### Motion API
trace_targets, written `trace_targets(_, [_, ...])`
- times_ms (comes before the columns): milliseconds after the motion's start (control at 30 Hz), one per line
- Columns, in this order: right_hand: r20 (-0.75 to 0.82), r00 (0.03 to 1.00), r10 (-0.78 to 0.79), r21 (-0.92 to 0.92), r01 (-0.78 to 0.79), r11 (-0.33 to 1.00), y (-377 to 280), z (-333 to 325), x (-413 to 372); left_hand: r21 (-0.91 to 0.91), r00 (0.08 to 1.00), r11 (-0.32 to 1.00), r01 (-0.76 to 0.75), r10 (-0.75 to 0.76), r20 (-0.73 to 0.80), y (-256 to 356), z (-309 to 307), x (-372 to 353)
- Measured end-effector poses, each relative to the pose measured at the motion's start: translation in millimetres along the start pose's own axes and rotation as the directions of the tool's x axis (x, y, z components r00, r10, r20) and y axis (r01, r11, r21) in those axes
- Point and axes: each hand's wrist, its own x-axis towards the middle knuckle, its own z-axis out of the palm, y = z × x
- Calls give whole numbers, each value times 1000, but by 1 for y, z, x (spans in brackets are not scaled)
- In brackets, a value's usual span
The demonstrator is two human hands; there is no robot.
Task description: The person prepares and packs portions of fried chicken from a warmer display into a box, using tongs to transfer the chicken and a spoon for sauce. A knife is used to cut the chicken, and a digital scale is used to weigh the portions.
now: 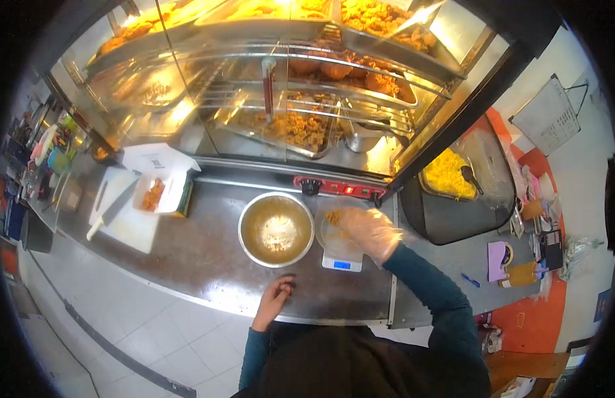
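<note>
My right hand (372, 232), in a clear plastic glove, reaches over a clear bowl (322, 233) on a small digital scale (342, 264) with a lit blue display. Its fingers are closed at a clump of brown fried food (332, 217); the glove's glare blurs the fingertips. Left of the scale stands a round metal mixing bowl (277, 230) with crumbs at its bottom. My bare left hand (275, 302) rests at the counter's front edge below that bowl, fingers curled in and nothing visible in them.
A glass warming cabinet (267, 166) with trays of fried food stands behind the counter. To the left, a knife (113, 211) lies on a white cutting board (129, 232) beside an open takeaway box (166, 180). At right, a black tray (420, 222) holds yellow shredded food (449, 174).
</note>
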Motion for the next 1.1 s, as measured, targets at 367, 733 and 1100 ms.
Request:
trace_targets(367, [-710,657,-253,-547,-288,786,91,-226,51,-8,999,1000,-26,26,-19,11,13,2])
trace_targets(733, [-415,909,39,120,12,993,11,-54,98,-71,997,997,13,-18,-73,-1,4,-22])
trace_targets(1100, [-59,998,32,75,-28,997,52,60,275,-236,963,972,16,-78,-257,5,-11,-49])
